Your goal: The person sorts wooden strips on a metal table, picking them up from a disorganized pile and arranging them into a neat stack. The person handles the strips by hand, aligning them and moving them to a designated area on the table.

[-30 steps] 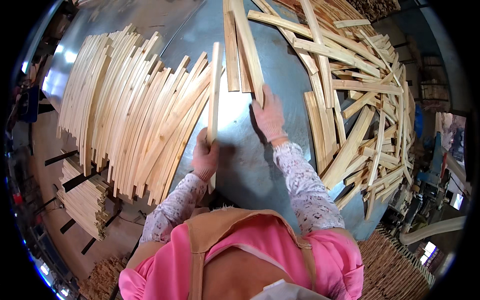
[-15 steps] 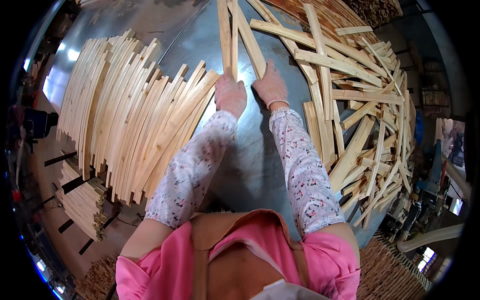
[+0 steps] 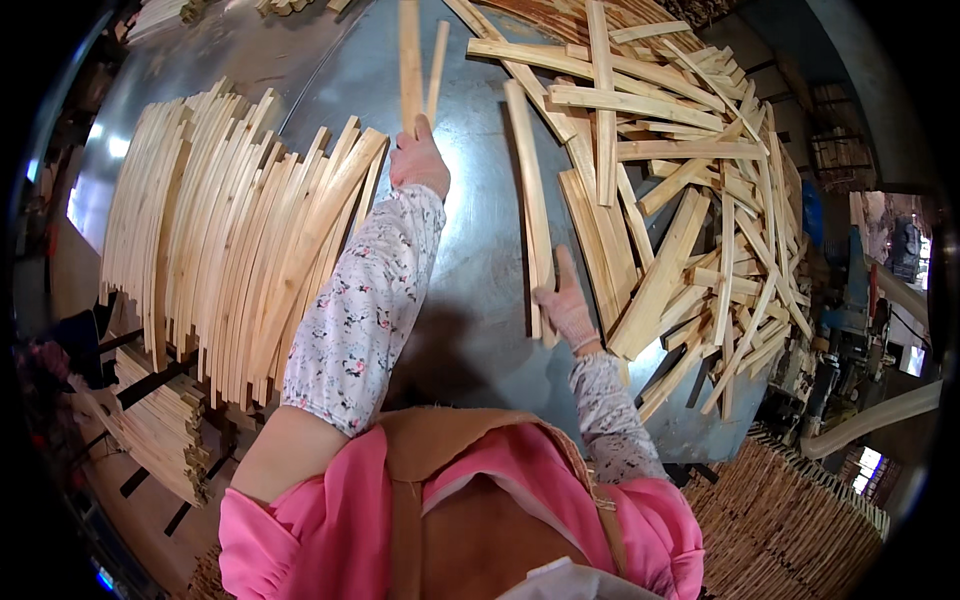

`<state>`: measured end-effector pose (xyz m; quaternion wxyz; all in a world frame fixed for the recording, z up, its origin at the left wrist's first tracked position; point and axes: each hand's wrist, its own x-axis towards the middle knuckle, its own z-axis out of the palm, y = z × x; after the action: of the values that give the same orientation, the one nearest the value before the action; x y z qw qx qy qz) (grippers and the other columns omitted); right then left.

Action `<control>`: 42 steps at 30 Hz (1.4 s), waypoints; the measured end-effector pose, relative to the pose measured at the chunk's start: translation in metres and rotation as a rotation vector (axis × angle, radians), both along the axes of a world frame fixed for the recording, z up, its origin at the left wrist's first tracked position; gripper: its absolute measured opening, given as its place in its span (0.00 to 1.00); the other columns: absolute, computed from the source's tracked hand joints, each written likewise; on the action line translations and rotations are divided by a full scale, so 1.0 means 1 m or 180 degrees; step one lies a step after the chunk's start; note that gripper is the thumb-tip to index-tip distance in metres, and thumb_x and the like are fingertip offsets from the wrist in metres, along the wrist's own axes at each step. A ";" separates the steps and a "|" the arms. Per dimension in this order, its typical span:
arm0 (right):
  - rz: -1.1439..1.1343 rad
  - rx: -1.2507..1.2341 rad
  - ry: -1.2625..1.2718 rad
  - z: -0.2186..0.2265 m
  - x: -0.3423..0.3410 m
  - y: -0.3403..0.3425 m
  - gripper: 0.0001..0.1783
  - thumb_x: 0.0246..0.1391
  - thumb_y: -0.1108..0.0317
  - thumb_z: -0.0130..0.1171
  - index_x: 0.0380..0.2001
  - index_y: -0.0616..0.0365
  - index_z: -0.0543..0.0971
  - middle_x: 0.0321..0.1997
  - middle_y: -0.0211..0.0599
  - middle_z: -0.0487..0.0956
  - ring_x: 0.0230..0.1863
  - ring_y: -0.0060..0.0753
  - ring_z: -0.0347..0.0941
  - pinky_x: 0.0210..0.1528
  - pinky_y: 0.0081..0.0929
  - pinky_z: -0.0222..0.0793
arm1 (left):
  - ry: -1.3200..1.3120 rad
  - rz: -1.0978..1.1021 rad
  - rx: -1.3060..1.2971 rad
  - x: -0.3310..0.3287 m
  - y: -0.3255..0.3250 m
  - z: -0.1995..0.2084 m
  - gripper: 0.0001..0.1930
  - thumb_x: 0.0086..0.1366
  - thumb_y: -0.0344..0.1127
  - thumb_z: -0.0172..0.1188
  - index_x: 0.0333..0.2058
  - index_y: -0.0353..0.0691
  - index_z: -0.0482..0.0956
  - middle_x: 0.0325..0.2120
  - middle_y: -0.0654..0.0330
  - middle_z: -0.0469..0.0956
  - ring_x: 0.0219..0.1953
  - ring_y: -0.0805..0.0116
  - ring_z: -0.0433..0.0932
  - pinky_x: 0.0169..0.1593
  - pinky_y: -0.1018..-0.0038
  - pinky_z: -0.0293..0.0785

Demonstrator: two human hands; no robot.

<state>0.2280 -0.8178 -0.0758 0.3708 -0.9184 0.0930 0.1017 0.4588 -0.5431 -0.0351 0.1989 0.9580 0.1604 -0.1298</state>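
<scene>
one knit-gloved left hand holds a flat wooden slat while the spread right hand touches another smooth, long slat.

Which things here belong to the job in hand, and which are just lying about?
Part of the job, judging by the hands:
left hand, at a long strip
right hand, at another strip
metal table
probably the strip row and jumbled pile

Apparently just lying about:
wood stack, lower left
pale hose, far right

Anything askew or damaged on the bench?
The heap of wooden strips on the right looks askew: pieces cross at many angles, unlike the roughly side-by-side row of strips on the left. No breakage stands out.
</scene>
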 end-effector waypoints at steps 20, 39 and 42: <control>0.0401 0.1189 0.1435 0.023 -0.138 0.242 0.61 0.60 0.54 0.72 0.81 0.62 0.43 0.53 0.57 0.85 0.50 0.54 0.86 0.52 0.42 0.80 | 0.0801 -0.0092 -0.0788 -0.295 0.109 0.017 0.27 0.75 0.52 0.54 0.64 0.41 0.73 0.60 0.43 0.77 0.61 0.42 0.79 0.64 0.50 0.76; -0.0082 0.2191 0.2033 0.032 -0.078 0.309 0.18 0.64 0.66 0.58 0.50 0.68 0.73 0.27 0.39 0.78 0.24 0.32 0.76 0.24 0.34 0.71 | -0.0384 0.0851 -0.2150 -0.348 0.275 0.017 0.33 0.71 0.51 0.66 0.67 0.35 0.74 0.58 0.42 0.81 0.61 0.39 0.78 0.66 0.56 0.73; -0.0291 0.3338 0.2016 0.002 -0.078 0.264 0.13 0.62 0.70 0.58 0.46 0.65 0.73 0.24 0.31 0.74 0.19 0.26 0.68 0.20 0.30 0.63 | -0.0196 0.0535 -0.2269 -0.371 0.216 0.035 0.30 0.72 0.48 0.66 0.65 0.33 0.75 0.53 0.42 0.84 0.58 0.38 0.81 0.60 0.58 0.78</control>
<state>0.1498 -0.5535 -0.0742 0.7316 -0.5340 0.1756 0.3858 0.0880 -0.3274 -0.0004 0.5349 0.8155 0.1772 -0.1319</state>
